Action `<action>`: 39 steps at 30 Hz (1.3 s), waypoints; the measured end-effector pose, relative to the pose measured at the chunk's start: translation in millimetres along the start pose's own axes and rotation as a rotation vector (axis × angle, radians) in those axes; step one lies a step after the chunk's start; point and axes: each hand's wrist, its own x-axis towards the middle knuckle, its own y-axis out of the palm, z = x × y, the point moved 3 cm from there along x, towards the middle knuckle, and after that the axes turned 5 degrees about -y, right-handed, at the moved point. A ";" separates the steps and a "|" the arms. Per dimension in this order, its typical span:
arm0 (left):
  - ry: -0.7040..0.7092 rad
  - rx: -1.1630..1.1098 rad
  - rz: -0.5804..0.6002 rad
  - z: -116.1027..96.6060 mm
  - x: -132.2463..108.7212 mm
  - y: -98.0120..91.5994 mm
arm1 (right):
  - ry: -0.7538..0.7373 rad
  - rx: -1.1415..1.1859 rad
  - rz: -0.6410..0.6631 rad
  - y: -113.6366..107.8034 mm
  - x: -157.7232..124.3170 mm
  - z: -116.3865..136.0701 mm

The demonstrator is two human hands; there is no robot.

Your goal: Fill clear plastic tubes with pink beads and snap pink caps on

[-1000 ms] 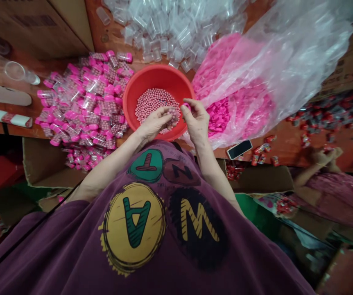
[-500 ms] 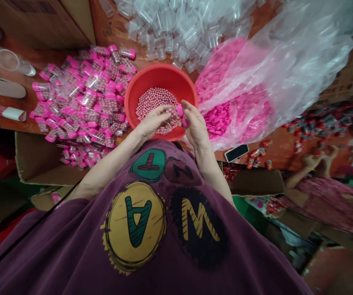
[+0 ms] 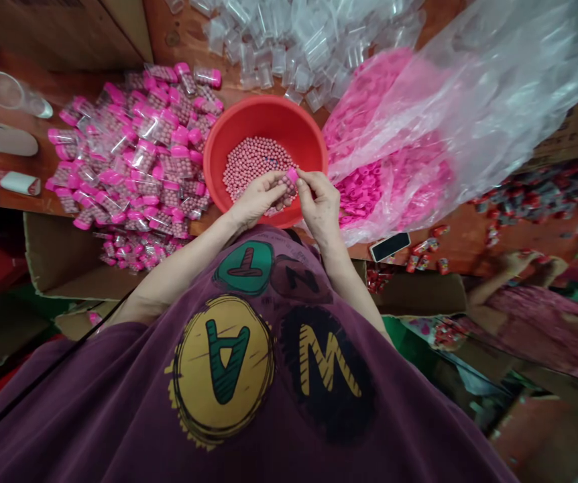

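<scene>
Here, the left hand has its fingers closed round a clear vial of beads, thumb and forefinger of the right hand pinching its pink cap. That vial hangs over the near-right part of the red bowl, long axis slanting, capped end toward the bowl's far side, right fingertips nearest it. Loose pink beads lie inside the bowl; left of it, capped vials; right, pink pieces; beyond, clear containers.
</scene>
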 end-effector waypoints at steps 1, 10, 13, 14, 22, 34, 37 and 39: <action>0.003 0.010 -0.011 0.5 -1.0 0.7 | -0.021 -0.013 0.014 -0.5 -0.6 1.6; -0.030 0.177 -0.092 -2.9 -14.0 2.9 | -0.050 0.032 0.262 -11.1 -13.9 8.3; -0.041 0.165 -0.039 -7.4 -16.3 2.2 | 0.079 0.124 0.145 -11.0 -21.9 1.8; -0.050 0.162 -0.033 -8.2 -16.3 1.9 | 0.143 0.165 0.084 -9.8 -23.9 -2.3; 0.005 0.149 -0.072 -3.1 -10.5 1.7 | 0.243 0.155 0.058 -5.5 -17.4 7.2; -0.110 0.095 -0.163 4.1 -7.9 9.9 | 0.114 -0.325 0.290 26.7 -19.5 -4.1; -0.120 0.089 -0.125 4.3 -9.2 7.5 | 0.130 -0.316 0.285 23.6 -21.5 -5.5; -0.114 0.099 -0.090 5.9 -9.5 7.3 | 0.140 -0.319 0.281 21.9 -23.8 -5.0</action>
